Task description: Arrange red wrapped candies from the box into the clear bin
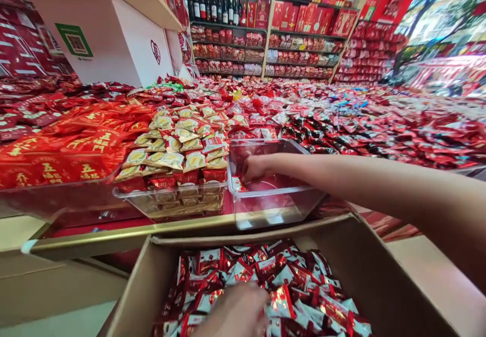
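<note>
Nearest is the left hand (241, 304), blurred, over the red and white packets (304, 289); I cannot tell if its grip is wide or narrow. Around it stands the cardboard box (383, 271). Farther, the right hand (255, 169) is inside the clear bin (273, 204), fingers curled at a small packet (238, 184); whether it holds this, I cannot tell. To its left are gold packets (188, 137); far behind, bottles (214, 10).

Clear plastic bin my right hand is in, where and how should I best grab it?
Probably hold the clear bin by its front rim, coming from your side over the cardboard box: that rim faces you and looks like a lip fingers could hook under. Its left side sits close against the neighboring bin of gold packets, leaving little finger room there.
</note>
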Tool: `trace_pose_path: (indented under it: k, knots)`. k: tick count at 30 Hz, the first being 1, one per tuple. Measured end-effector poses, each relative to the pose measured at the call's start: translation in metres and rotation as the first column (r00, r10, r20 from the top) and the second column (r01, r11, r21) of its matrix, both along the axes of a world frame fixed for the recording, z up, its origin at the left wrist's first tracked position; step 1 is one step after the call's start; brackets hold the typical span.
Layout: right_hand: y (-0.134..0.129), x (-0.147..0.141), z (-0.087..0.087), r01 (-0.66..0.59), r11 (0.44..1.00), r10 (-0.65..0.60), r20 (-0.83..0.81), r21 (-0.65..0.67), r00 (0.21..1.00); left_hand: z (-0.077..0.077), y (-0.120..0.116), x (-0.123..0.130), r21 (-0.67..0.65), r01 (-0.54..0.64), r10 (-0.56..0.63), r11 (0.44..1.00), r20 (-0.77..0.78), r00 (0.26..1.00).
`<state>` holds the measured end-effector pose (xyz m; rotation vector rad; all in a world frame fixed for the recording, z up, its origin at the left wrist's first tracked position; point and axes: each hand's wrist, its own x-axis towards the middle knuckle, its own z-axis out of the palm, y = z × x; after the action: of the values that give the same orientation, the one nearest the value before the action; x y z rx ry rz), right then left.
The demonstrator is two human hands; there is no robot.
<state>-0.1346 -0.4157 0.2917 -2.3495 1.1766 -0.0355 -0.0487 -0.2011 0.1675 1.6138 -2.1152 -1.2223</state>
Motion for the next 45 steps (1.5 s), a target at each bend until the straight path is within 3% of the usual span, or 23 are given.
trace_pose_path:
  k: [3,5,7,10,13,15,17,18,19,21,22,23,24,26,27,29,30,31,33,37,41,43,45]
  knots:
    - [0.016,-0.015,0.031,-0.033,0.985,0.039,0.033,-0.169,0.999,-0.008,-0.019,0.035,-0.033,-0.116,0.120,0.993,0.302,0.946]
    - [0.046,-0.032,0.050,-0.069,0.925,0.158,0.216,-0.373,0.964,-0.016,-0.029,0.052,-0.052,-0.165,0.171,0.985,0.440,0.882]
    - [0.087,-0.052,0.056,-0.112,0.881,0.310,0.382,-0.460,0.871,-0.024,-0.035,0.059,-0.071,-0.185,0.195,0.980,0.517,0.834]
    - [0.144,-0.084,0.027,-0.324,0.873,0.465,0.425,-0.364,0.777,-0.034,-0.040,0.055,-0.100,-0.197,0.218,0.975,0.575,0.788]
    - [0.169,-0.107,-0.038,-0.470,0.874,0.482,0.349,-0.123,0.804,-0.035,-0.040,0.048,-0.131,-0.183,0.225,0.974,0.589,0.777]
    - [0.171,-0.114,-0.082,-0.388,0.920,0.347,0.346,0.053,0.872,-0.029,-0.038,0.043,-0.153,-0.141,0.203,0.978,0.570,0.796]
    - [0.169,-0.114,-0.116,-0.189,0.936,0.064,0.384,0.296,0.921,-0.019,-0.034,0.033,-0.177,-0.082,0.165,0.981,0.530,0.832]
    - [0.168,-0.112,-0.126,-0.089,0.888,-0.111,0.399,0.451,0.910,-0.013,-0.032,0.025,-0.192,-0.052,0.143,0.980,0.503,0.852]
    - [0.168,-0.110,-0.133,-0.023,0.793,-0.284,0.402,0.609,0.870,-0.007,-0.029,0.015,-0.209,-0.019,0.118,0.978,0.473,0.873]
    - [0.168,-0.104,-0.136,-0.027,0.546,-0.551,0.383,0.837,0.742,0.003,-0.023,-0.005,-0.243,0.051,0.059,0.969,0.422,0.904]
    - [0.168,-0.102,-0.135,-0.068,0.456,-0.635,0.379,0.887,0.673,0.007,-0.020,-0.013,-0.263,0.080,0.032,0.961,0.395,0.918]
    - [0.168,-0.101,-0.133,-0.104,0.414,-0.690,0.386,0.904,0.613,0.011,-0.017,-0.019,-0.286,0.091,0.015,0.954,0.349,0.937]
    - [0.169,-0.101,-0.130,-0.122,0.411,-0.718,0.403,0.903,0.568,0.013,-0.015,-0.023,-0.307,0.065,0.021,0.950,0.272,0.962]
    - [0.170,-0.103,-0.126,-0.107,0.465,-0.722,0.447,0.879,0.529,0.017,-0.013,-0.024,-0.296,-0.132,0.144,0.946,0.022,0.989]
    - [0.170,-0.104,-0.125,-0.095,0.498,-0.711,0.468,0.862,0.525,0.018,-0.012,-0.023,-0.249,-0.277,0.253,0.928,-0.126,0.959]
    - [0.170,-0.106,-0.123,-0.090,0.556,-0.677,0.513,0.826,0.528,0.021,-0.011,-0.021,-0.074,-0.504,0.456,0.861,-0.329,0.827]
    - [0.169,-0.106,-0.122,-0.098,0.577,-0.661,0.533,0.811,0.528,0.022,-0.010,-0.022,0.012,-0.563,0.524,0.827,-0.380,0.762]
    - [0.168,-0.106,-0.121,-0.109,0.595,-0.642,0.552,0.797,0.532,0.023,-0.008,-0.024,0.073,-0.588,0.562,0.805,-0.410,0.718]
    - [0.167,-0.103,-0.119,-0.106,0.631,-0.617,0.580,0.769,0.532,0.025,-0.004,-0.032,0.121,-0.571,0.560,0.812,-0.439,0.703]
    - [0.165,-0.097,-0.117,0.049,0.763,-0.570,0.636,0.644,0.521,0.026,0.004,-0.050,0.080,-0.577,0.541,0.813,-0.473,0.695]
    - [0.166,-0.097,-0.114,0.204,0.883,-0.453,0.655,0.422,0.606,0.027,0.010,-0.057,0.080,-0.624,0.555,0.778,-0.554,0.621]
    - [0.166,-0.098,-0.111,0.246,0.918,-0.394,0.652,0.310,0.647,0.029,0.012,-0.056,0.123,-0.627,0.559,0.769,-0.604,0.568]
    - [0.165,-0.101,-0.106,0.237,0.940,-0.342,0.648,0.246,0.680,0.031,0.012,-0.052,0.157,-0.602,0.559,0.783,-0.603,0.569]
